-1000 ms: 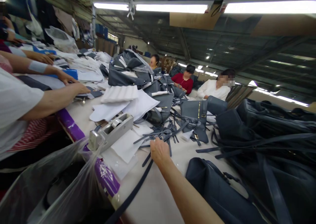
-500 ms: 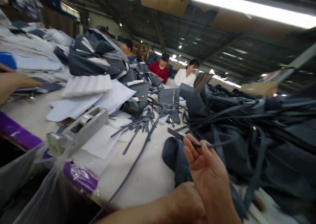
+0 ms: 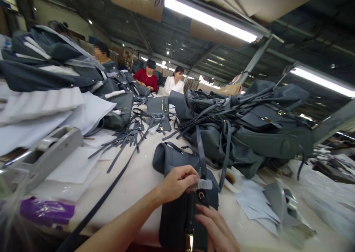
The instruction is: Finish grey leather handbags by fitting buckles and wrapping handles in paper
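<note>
A dark blue-grey handbag (image 3: pixel 173 218) lies in front of me on the pale table. My left hand (image 3: pixel 179 181) reaches over it, thumb and fingers pinched on a small translucent plastic strip (image 3: pixel 204 184). Just below that strip, a gold buckle (image 3: pixel 201 195) sits on the bag's strap (image 3: pixel 190 213). Slightly apart, the fingers of my right hand (image 3: pixel 217 226) rest against the strap's right side; its thumb is hidden. Near the bottom edge is gold-coloured hardware (image 3: pixel 189 242) on the bag.
Dark bags (image 3: pixel 257 133) are heaped behind and to the right. Thin buckled straps (image 3: pixel 133 133) lie left of centre. A grey tape dispenser (image 3: pixel 47 152) stands at left, another dispenser (image 3: pixel 283 204) at right beside paper sheets (image 3: pixel 255 200). Co-workers (image 3: pixel 146 76) are across the table.
The view has swung right. My right hand, raised earlier with a dark flat strip, is now lower at the bag. My left hand has come forward and pinches the plastic strip.
</note>
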